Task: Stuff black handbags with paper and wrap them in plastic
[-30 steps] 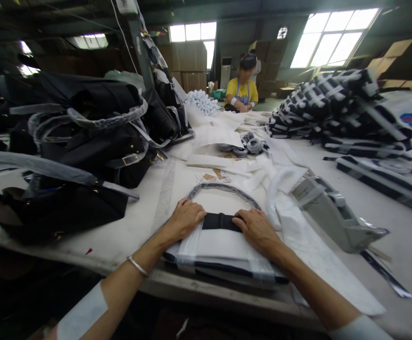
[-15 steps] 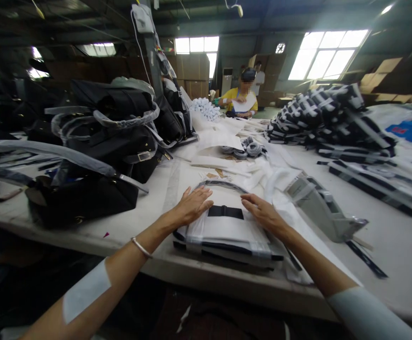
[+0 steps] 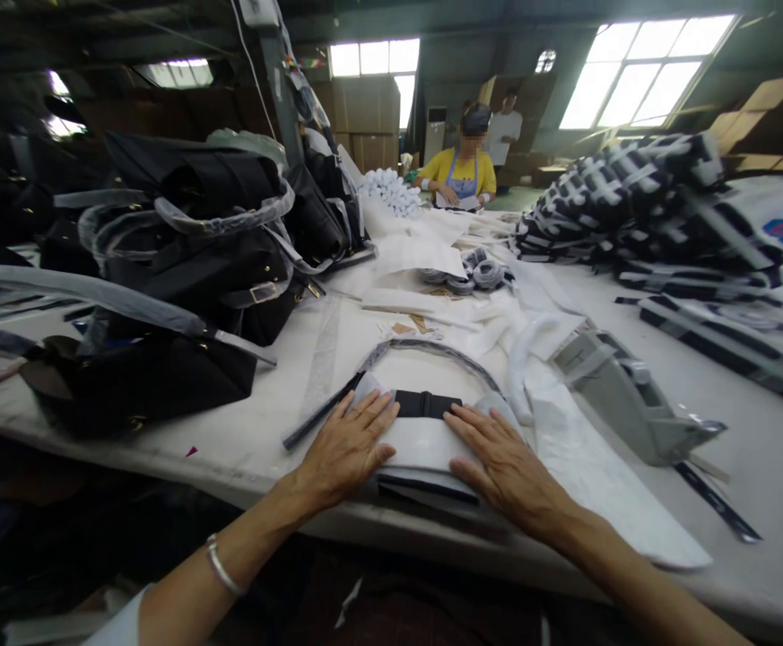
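At the table's front edge lies a black bag (image 3: 424,485), partly covered by white padding (image 3: 421,442). A black band (image 3: 428,404) crosses its upper middle, and a plastic-wrapped handle (image 3: 435,346) arches behind it. My left hand (image 3: 351,446) rests on the left of the padding with its fingers outstretched. On the right side, my right hand (image 3: 499,462) lies flat in the same way, fingers apart. Neither hand grips anything. From beside my left hand a black strap (image 3: 320,414) sticks out to the left. Both palms hide the bag's sides.
A grey tape dispenser (image 3: 633,395) and a white sheet (image 3: 599,467) lie right of the bag. Black bags (image 3: 142,377) are heaped at left, and taped black bundles (image 3: 633,197) at back right. Across the table sits a co-worker in yellow (image 3: 465,166).
Both hands have come down and nearer the front edge, now flat on the padding. The black strap at left now shows. Across the table, the co-worker's white sheet is lower.
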{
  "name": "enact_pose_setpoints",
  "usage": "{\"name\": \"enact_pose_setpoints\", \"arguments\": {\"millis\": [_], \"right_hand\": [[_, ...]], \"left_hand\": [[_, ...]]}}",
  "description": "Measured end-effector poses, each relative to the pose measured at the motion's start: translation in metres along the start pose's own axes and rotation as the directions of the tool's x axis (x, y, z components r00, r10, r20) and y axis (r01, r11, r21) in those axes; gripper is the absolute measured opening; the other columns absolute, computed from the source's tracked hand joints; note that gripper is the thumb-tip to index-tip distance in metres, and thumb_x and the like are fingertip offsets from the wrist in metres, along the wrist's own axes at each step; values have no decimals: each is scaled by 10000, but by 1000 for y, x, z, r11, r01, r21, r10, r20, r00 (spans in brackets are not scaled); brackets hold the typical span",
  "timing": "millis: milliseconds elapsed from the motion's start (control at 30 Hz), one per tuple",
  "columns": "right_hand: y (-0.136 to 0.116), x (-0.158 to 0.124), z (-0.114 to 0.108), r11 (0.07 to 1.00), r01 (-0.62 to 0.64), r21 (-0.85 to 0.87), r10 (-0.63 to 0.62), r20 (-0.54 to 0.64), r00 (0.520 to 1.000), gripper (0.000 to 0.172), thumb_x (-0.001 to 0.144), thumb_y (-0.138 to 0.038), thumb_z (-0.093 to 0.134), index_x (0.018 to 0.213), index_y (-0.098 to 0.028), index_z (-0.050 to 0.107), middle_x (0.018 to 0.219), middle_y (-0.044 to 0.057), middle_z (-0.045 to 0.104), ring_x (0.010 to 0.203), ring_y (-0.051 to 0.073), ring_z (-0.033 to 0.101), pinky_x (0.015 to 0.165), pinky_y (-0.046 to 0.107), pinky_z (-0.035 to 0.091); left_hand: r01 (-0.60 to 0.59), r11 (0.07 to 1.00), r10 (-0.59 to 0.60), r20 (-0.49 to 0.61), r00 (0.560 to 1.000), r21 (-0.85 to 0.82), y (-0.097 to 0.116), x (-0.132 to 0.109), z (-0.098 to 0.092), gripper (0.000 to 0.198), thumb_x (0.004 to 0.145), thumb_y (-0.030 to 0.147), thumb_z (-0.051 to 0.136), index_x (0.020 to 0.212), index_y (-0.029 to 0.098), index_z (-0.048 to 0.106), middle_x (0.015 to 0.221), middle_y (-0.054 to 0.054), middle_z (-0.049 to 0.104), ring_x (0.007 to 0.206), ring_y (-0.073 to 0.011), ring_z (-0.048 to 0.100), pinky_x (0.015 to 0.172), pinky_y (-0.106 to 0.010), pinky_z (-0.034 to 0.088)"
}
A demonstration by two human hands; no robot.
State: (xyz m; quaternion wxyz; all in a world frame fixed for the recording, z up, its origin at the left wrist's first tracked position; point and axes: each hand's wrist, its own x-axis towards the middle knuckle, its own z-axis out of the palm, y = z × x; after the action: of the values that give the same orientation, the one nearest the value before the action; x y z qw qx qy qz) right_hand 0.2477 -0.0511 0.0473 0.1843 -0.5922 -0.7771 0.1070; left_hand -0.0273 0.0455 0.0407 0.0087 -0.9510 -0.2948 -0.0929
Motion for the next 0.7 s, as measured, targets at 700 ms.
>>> {"name": "enact_pose_setpoints", "arguments": {"millis": [700], "right_hand": [[48, 10, -30, 989, -90, 116, 109, -169, 980, 175, 888, -175, 578, 997, -240, 699, 1059, 55, 707, 1040, 234, 628, 948, 408, 488]], "left_hand": [[36, 917, 83, 280, 956, -397, 27, 134, 9, 288, 912, 387, 564, 1156, 239, 606, 1110, -48, 683, 1012, -257, 634, 871, -366, 478]]}}
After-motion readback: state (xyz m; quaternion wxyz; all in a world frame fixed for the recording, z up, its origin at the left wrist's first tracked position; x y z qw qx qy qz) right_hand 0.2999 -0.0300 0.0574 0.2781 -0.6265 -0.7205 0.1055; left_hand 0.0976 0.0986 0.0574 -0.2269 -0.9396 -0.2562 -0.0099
